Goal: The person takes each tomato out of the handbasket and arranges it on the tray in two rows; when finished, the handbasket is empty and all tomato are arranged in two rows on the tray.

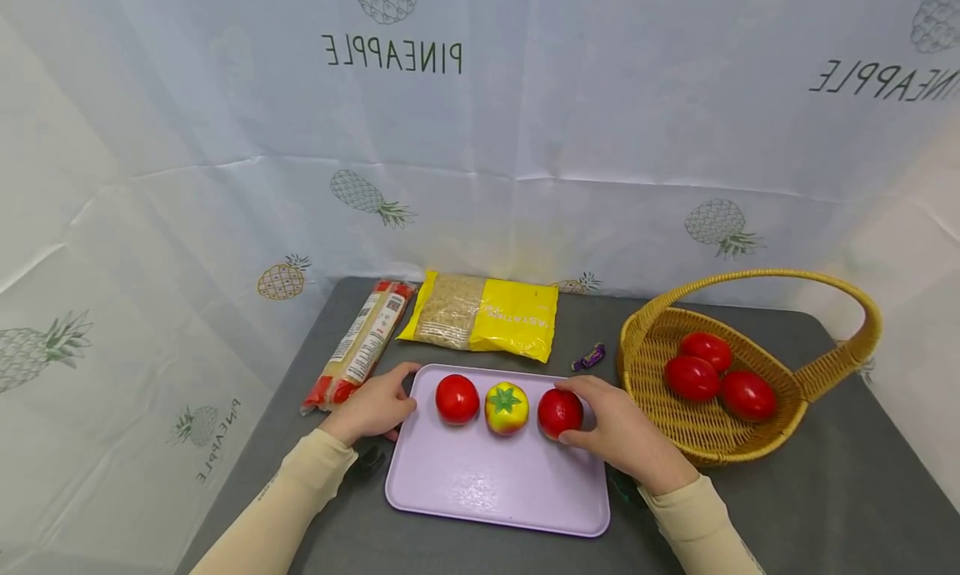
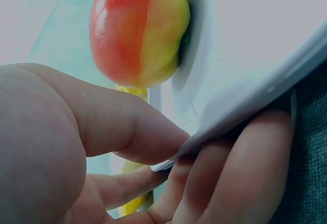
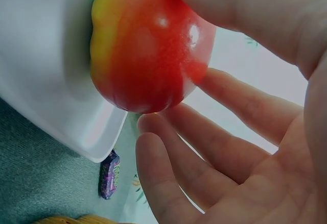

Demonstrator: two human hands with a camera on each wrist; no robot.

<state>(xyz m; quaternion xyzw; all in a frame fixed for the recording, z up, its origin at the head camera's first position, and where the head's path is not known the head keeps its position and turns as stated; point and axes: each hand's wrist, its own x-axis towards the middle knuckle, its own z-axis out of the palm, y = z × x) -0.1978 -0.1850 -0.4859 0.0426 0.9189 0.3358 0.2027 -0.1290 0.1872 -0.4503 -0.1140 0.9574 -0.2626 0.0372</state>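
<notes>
A lilac tray [image 1: 480, 483] is laid on the dark grey table [image 1: 825, 492], near the front edge. Three tomatoes are lined up along its far side: a red tomato [image 1: 457, 398] on the left, a yellow tomato with a green stalk star [image 1: 506, 408] in the middle, and a second red tomato [image 1: 559, 412] on the right.

The tray's far left edge is pinched by the left hand [image 1: 372, 408]: in the left wrist view the thumb [image 2: 127, 127] is seen pressed on top of the rim and the fingers [image 2: 245, 168] curled beneath it, with the left red tomato standing on the tray just beyond.

The right red tomato is touched by the right hand [image 1: 618, 429]. In the right wrist view the thumb [image 3: 255, 15] is laid against the tomato's upper side, while the fingers [image 3: 204, 152] are spread loosely beside and under it; a full grasp is not shown, and the tomato is seen resting on the tray.

To the right of the tray a woven basket with a handle [image 1: 750, 442] is placed, and three more red tomatoes [image 1: 712, 375] are held in it. Between tray and basket, farther back, a small purple wrapped sweet [image 1: 588, 357] is found. Behind the tray a yellow packet of grain [image 1: 480, 315] is laid flat, and to its left a long packet of noodles [image 1: 360, 346] is set at a slant. A pineapple-printed white cloth [image 1: 480, 142] is hung behind the table.
</notes>
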